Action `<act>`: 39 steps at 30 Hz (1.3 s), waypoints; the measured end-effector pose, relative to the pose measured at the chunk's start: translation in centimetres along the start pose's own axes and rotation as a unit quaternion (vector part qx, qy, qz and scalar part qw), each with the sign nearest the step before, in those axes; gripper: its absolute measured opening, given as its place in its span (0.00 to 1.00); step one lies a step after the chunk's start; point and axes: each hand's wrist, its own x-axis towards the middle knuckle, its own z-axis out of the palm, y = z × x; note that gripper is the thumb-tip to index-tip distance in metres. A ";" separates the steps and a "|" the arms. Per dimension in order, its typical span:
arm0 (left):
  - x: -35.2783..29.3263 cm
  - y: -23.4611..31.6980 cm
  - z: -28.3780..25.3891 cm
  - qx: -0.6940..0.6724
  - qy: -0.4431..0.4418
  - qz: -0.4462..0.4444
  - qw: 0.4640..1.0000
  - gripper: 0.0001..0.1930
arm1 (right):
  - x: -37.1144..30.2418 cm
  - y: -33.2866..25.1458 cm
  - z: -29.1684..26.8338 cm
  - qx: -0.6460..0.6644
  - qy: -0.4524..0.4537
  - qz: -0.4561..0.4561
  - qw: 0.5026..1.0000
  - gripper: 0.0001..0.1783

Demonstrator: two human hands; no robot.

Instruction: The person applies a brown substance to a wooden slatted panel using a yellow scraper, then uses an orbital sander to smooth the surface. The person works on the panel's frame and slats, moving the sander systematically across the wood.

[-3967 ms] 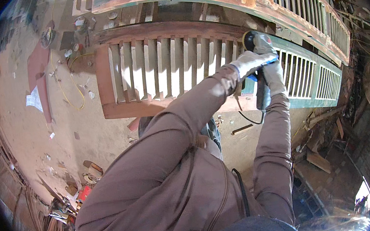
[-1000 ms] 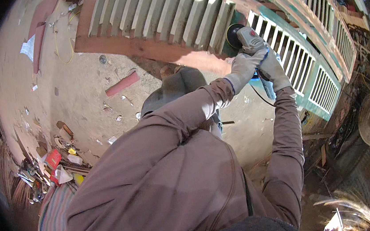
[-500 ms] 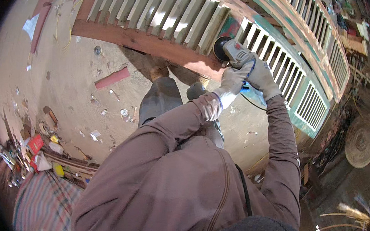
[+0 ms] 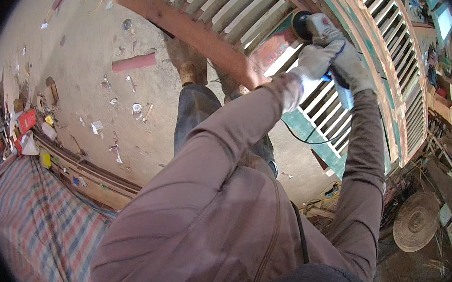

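Observation:
Both of my hands wear light grey work gloves and grip a grey angle grinder (image 4: 325, 27). My left hand (image 4: 318, 61) is closed round its body just behind the head. My right hand (image 4: 352, 68) wraps the body further back, and a blue part shows between the gloves. The grinder's dark round disc (image 4: 301, 25) lies at the far end of a cross rail (image 4: 278, 48) with worn green and red paint. That rail belongs to a louvred wooden shutter (image 4: 194, 32) with a bare reddish-brown edge. Whether the disc touches the wood, I cannot tell.
A second louvred shutter (image 4: 401, 64) stands beyond the first on the right. A black cord (image 4: 309, 143) loops below my hands. Scraps and a red strip (image 4: 133, 62) lie on the floor. A striped sheet (image 4: 33, 225) is at the left, a round woven tray (image 4: 416, 222) at the right.
My hands and the grinder have moved away from the shutter's near brown edge, along the painted cross rail to its far end. The whole view has also shifted.

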 end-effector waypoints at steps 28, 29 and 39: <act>-8.9 2.7 -1.2 -0.173 0.210 -0.170 0.947 0.18 | -2.7 -2.9 5.2 -0.018 0.039 -0.107 0.993 0.35; -10.6 0.7 -2.6 -0.180 0.242 -0.176 0.937 0.23 | -4.5 -8.2 4.6 -0.010 0.013 -0.139 0.990 0.36; -0.8 1.0 -1.4 -0.188 0.093 -0.162 0.964 0.22 | -1.2 -9.8 -3.0 0.104 0.048 -0.025 0.993 0.27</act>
